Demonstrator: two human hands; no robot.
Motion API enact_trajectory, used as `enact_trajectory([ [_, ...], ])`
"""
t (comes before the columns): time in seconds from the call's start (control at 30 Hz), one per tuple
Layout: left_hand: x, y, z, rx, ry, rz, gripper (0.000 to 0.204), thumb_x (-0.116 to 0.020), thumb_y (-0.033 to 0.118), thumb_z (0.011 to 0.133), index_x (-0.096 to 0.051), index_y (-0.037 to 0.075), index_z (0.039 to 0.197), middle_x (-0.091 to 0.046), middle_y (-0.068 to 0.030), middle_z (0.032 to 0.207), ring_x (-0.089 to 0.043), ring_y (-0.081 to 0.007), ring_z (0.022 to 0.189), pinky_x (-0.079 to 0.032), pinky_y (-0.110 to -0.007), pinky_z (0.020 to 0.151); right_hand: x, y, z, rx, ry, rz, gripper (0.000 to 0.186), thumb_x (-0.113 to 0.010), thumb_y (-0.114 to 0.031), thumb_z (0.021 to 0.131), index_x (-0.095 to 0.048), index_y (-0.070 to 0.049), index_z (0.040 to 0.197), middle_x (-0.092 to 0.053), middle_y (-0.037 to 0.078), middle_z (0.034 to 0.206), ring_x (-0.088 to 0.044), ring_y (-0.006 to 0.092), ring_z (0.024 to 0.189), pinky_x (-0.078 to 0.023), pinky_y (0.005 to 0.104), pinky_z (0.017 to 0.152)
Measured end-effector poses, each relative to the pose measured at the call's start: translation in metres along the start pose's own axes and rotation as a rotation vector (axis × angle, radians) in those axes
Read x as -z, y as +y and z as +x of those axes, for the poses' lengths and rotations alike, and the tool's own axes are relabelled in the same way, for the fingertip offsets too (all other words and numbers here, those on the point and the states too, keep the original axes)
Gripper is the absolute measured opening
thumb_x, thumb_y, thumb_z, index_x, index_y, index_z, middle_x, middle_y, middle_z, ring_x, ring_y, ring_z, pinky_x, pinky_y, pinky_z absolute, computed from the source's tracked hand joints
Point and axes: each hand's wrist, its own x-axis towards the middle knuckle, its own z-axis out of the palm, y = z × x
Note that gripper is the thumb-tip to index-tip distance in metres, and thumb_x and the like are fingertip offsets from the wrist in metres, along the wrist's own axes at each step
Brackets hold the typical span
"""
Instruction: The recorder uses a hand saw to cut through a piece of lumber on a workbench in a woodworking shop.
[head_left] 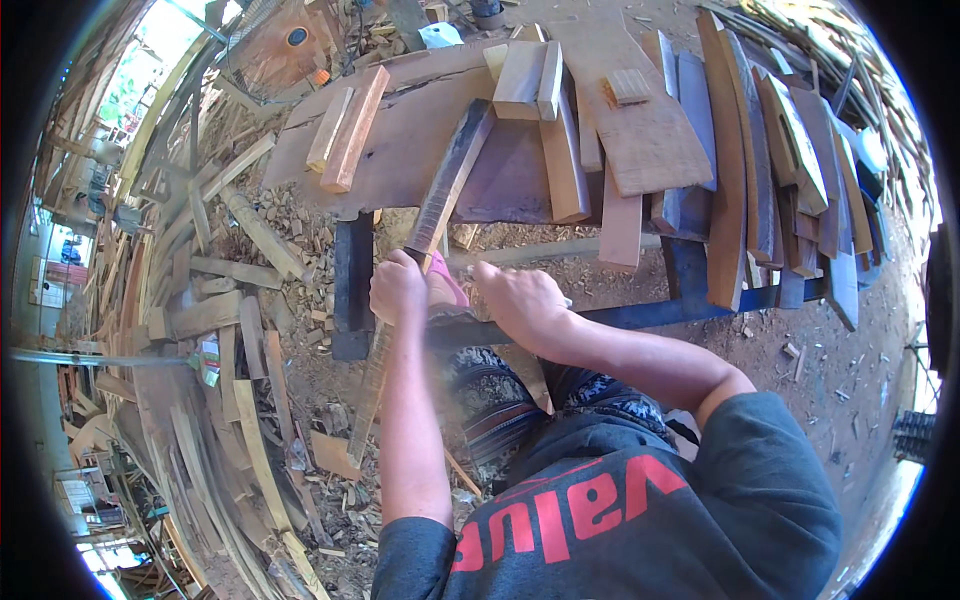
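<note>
wood strip (450,181) partly behind left hand (398,290), right hand (525,306) with fingertips hidden, shirt (690,540) cut off

Your only view comes from the left of two fisheye cameras worn on your head, looking down and forward over your chest. Your left hand (399,288) and right hand (525,303) sit near the middle, seen from above. Nearer the lens, below your hands, lies your dark shirt (745,480); your forearms (650,355) reach up from it. Beyond your hands, the bench (412,120) spreads across the upper part, viewed at a slant. The wide lens also takes in timber (190,440) left of your left hand and floor (850,385) right of your right hand, bending everything toward a black rim.
</note>
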Motion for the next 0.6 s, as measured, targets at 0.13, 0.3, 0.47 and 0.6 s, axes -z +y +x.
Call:
enact_trajectory([
  [0.13,0.002,0.004,-0.003,0.002,-0.01,0.032,0.054,-0.031,0.035,0.091,-0.069,-0.003,0.085,-0.067,-0.0244,0.088,-0.065,-0.0417,0.087,-0.051,-0.051,0.077,-0.011,-0.011,0.017,-0.057,0.004,-0.085,0.021,-0.056,-0.01,0.087,-0.053,-0.001,0.106,-0.07,0.007,0.083,-0.071,0.0193,0.076,-0.056,0.0291,0.062],
  [0.3,-0.004,-0.001,-0.001,-0.037,0.071,0.014,0.052,-0.033,0.032,0.09,-0.069,-0.002,0.074,-0.068,-0.0226,0.08,-0.067,-0.0388,0.08,-0.053,-0.05,0.072,-0.018,-0.007,0.031,-0.004,0.02,0.006,0.023,-0.06,-0.006,0.083,-0.05,0.0,0.102,-0.068,0.014,0.081,-0.07,0.0255,0.076,-0.055,0.0344,0.062],
  [0.47,0.0,0.001,-0.004,-0.037,0.074,0.035,0.052,-0.033,0.031,0.09,-0.069,-0.002,0.074,-0.068,-0.0226,0.079,-0.067,-0.0392,0.08,-0.053,-0.05,0.073,-0.005,0.002,0.001,-0.077,-0.022,-0.066,0.026,-0.059,-0.008,0.084,-0.05,-0.002,0.108,-0.068,0.007,0.08,-0.07,0.0204,0.072,-0.055,0.0304,0.056],
  [0.6,-0.001,0.005,-0.001,-0.04,0.015,-0.007,0.055,-0.031,0.036,0.092,-0.069,-0.003,0.083,-0.067,-0.0251,0.086,-0.065,-0.0425,0.084,-0.052,-0.051,0.076,-0.023,-0.016,0.05,-0.042,0.07,-0.045,0.021,-0.058,-0.009,0.086,-0.053,-0.002,0.105,-0.07,0.009,0.085,-0.071,0.0209,0.073,-0.055,0.0294,0.059],
])
